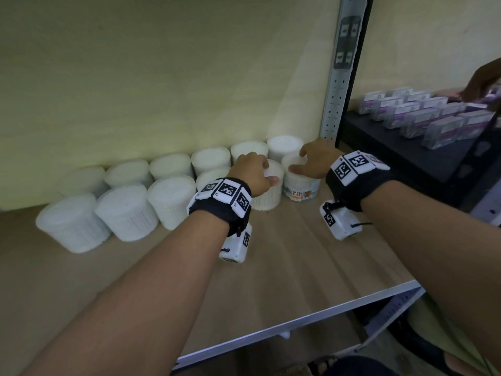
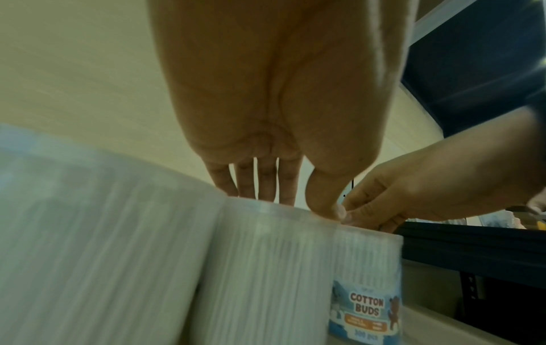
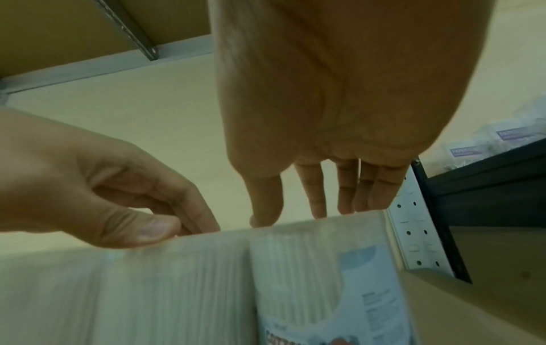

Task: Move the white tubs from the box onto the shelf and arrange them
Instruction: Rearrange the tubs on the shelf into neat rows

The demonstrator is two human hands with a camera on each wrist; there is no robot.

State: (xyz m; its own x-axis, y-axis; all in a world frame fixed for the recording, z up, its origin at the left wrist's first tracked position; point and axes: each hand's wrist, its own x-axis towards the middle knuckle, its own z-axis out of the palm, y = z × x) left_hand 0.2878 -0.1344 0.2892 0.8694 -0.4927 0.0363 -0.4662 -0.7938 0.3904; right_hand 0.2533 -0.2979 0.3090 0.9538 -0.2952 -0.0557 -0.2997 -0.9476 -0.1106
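Observation:
Several white tubs (image 1: 127, 213) stand in two rows at the back of the wooden shelf (image 1: 298, 256). My left hand (image 1: 257, 172) grips the lid of a plain white tub (image 1: 267, 198) from above, thumb on the near rim; the left wrist view shows that hand (image 2: 295, 205) over the tub (image 2: 266, 268). Beside it on the right, my right hand (image 1: 311, 164) holds the top of a tub labelled "Cotton Buds" (image 1: 301, 189), thumb (image 3: 264, 220) in front and fingers over the far rim. The two tubs touch. No box is in view.
A perforated metal upright (image 1: 339, 90) stands just behind the right hand. Right of it, a black shelf (image 1: 406, 158) carries rows of purple-and-white packs (image 1: 423, 119), and another person's hand (image 1: 485, 82) reaches there. Bare shelf board runs to the front edge (image 1: 298, 321).

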